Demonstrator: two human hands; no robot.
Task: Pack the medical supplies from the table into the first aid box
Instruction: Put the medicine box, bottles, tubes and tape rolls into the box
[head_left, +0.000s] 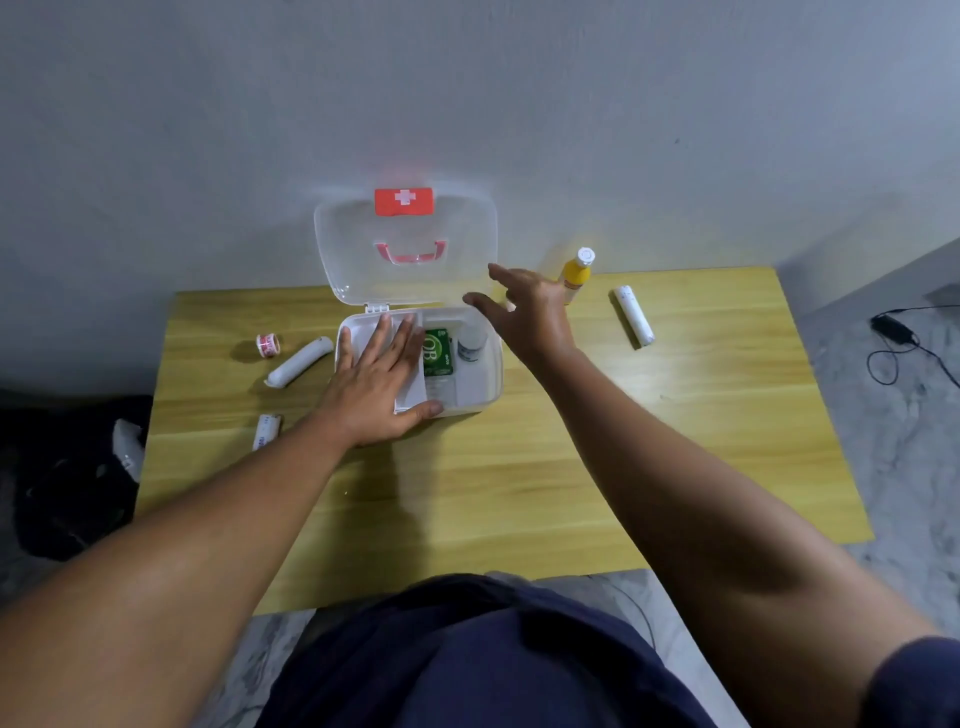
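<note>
A white first aid box (491, 387) stands open on the wooden table (519, 493), its clear lid (405, 244) upright against the wall. Inside lie a green packet (439, 352), a small white bottle (471, 345) and a flat white pack (410, 384). My left hand (376, 387) lies flat, fingers spread, on that white pack at the box's left side. My right hand (524, 317) hovers open over the box's right edge, holding nothing. A yellow bottle (575, 273) stands just behind it.
Left of the box lie a white bandage roll (300, 361), a small red-and-white tape roll (268, 345) and a short white tube (266, 431). Another white roll (632, 314) lies at the right. A black cable (898, 338) is on the floor, dark cloth (67, 467) at left.
</note>
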